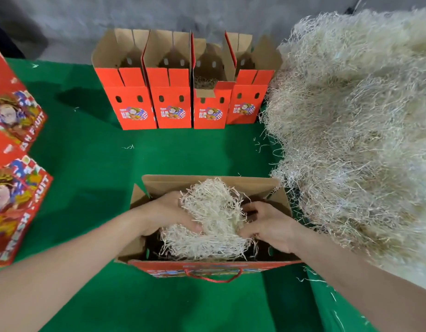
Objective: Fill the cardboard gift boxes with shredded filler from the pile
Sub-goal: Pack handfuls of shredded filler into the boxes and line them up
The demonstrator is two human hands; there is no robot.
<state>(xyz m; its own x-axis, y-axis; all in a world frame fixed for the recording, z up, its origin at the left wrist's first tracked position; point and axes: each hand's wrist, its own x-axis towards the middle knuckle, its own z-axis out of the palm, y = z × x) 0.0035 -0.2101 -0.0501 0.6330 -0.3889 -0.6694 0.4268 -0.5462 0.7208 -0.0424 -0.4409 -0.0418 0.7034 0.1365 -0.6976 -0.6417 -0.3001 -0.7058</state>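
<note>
Left hand (166, 212) and right hand (267, 226) curled round clump of filler (212, 212) in near box (207, 180), partly full. Four back boxes (171, 97) nearly bare. Big pile (351, 116) left.

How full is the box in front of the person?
Partly full: a filler clump sits in the open near box, gripped by left hand and right hand; dark gaps show at both ends.
</note>
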